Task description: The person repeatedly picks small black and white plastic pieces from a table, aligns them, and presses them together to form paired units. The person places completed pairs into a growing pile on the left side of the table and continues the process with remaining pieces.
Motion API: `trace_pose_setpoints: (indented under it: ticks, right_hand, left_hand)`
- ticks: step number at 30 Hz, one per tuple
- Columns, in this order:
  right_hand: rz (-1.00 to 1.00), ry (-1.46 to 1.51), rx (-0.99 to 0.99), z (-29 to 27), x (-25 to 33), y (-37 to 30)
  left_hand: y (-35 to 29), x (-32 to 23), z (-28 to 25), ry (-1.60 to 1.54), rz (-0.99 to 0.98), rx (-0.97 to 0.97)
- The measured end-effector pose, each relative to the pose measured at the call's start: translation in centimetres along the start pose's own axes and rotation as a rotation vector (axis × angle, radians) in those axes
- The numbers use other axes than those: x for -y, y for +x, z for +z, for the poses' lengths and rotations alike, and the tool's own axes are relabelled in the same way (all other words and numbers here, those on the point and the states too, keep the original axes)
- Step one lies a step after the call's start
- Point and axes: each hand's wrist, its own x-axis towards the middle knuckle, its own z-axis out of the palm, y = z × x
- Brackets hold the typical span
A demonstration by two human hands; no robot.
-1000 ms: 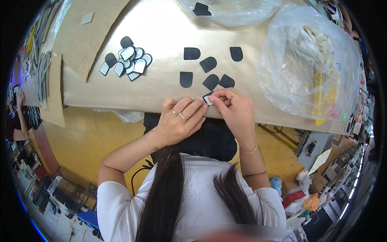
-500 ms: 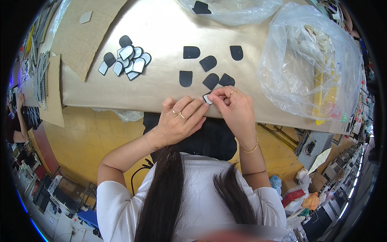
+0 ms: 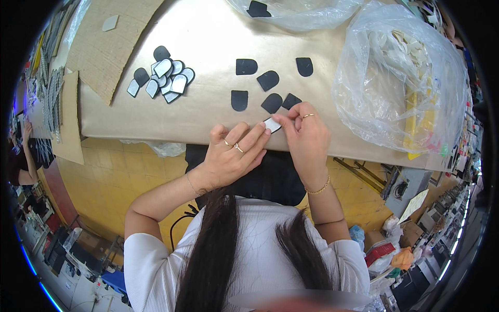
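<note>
Closest to us are our white ribbed top (image 3: 257, 249) and the long dark hair (image 3: 210, 249) hanging over it, with black clothing (image 3: 275, 182) showing just below the surface (image 3: 208, 119). Our left hand (image 3: 228, 156) sits over the near edge, its thumb apart from the fingers and its foremost fingertips resting on a small white-faced arch-shaped piece (image 3: 272, 125). That piece lies close to the near edge of the surface, between our two hands. Our right hand (image 3: 307, 140) touches its other end with the thumb; the index finger is bent, and we cannot tell whether the fingers pinch the piece. We wear rings on both hands and a gold bracelet (image 3: 318, 188) on the right wrist.

Just beyond lie six loose black arch-shaped pieces (image 3: 239, 101), one partly behind our right hand. To the left we have an overlapping pile of white-faced pieces (image 3: 178, 83), with two black-faced ones at its edge. Farther to the right stands a clear plastic bag (image 3: 358, 99) with something yellow inside. At the far left we see a cardboard sheet (image 3: 104, 57), and at the far edge, clear plastic film (image 3: 312, 21) beside black scraps (image 3: 258, 9).
</note>
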Motion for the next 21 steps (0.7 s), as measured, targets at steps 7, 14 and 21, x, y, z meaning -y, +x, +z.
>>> trace_pose_setpoints:
  ticks: [7, 14, 21]
  right_hand:
    - [-0.314, 0.061, -0.035, -1.0, -1.4, 0.0]
    - [-0.429, 0.000, 0.046, -0.5, -2.2, -0.3]
    - [-0.392, 0.012, 0.108, -0.8, -2.0, -0.1]
  left_hand:
    - [0.1, -0.1, 0.2, -0.055, -0.039, -0.019]
    - [0.9, -0.4, -0.2, -0.209, -0.193, -0.020]
    - [2.7, -1.6, -0.1, -0.344, -0.424, -0.031]
